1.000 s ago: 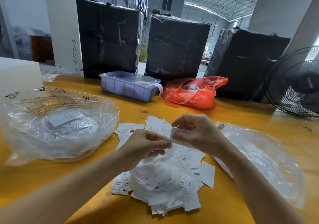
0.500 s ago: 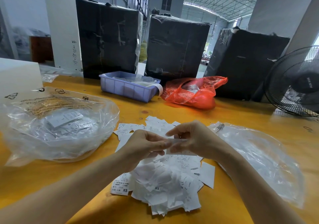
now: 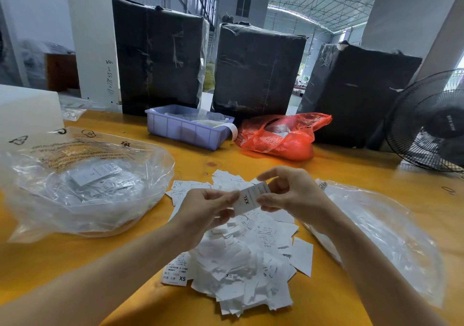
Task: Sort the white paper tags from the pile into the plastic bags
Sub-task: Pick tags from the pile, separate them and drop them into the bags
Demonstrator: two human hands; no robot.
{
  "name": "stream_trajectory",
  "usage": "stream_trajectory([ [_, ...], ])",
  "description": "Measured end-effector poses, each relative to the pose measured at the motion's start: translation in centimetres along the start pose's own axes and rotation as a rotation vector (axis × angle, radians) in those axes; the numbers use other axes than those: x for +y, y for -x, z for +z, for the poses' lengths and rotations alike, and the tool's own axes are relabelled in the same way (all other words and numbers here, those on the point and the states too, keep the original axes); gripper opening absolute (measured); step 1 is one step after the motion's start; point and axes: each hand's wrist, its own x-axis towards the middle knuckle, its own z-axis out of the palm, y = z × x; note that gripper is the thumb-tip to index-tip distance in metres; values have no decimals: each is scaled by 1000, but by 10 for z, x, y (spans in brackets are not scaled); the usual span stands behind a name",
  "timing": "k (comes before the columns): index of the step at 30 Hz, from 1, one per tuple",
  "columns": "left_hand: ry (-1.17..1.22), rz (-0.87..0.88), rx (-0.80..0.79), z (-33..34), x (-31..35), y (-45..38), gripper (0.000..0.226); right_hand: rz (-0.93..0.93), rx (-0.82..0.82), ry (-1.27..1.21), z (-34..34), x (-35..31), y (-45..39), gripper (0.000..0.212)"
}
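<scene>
Head-camera view: above the heap of white paper tags [image 3: 241, 263] on the yellow surface [image 3: 326, 300], left hand [image 3: 206, 210] and right hand [image 3: 291, 192] pinch 1 white "XXL" tag [image 3: 251, 199], best read fully before choosing between 2 clear plastic bags [image 3: 82, 187].

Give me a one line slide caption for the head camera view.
Both hands, left and right, pinch a white paper XXL tag above the pile of white tags, between two clear plastic bags.
</scene>
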Motion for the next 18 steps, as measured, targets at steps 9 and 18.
stream_trajectory([
  [9, 14, -22, 89, 4, -4, 0, 34, -40, -10, -8, 22, 8, -6, 35],
  [18, 100, -16, 141, 6, -4, 1, 33, -52, 8, 30, 25, 5, -3, 56],
])
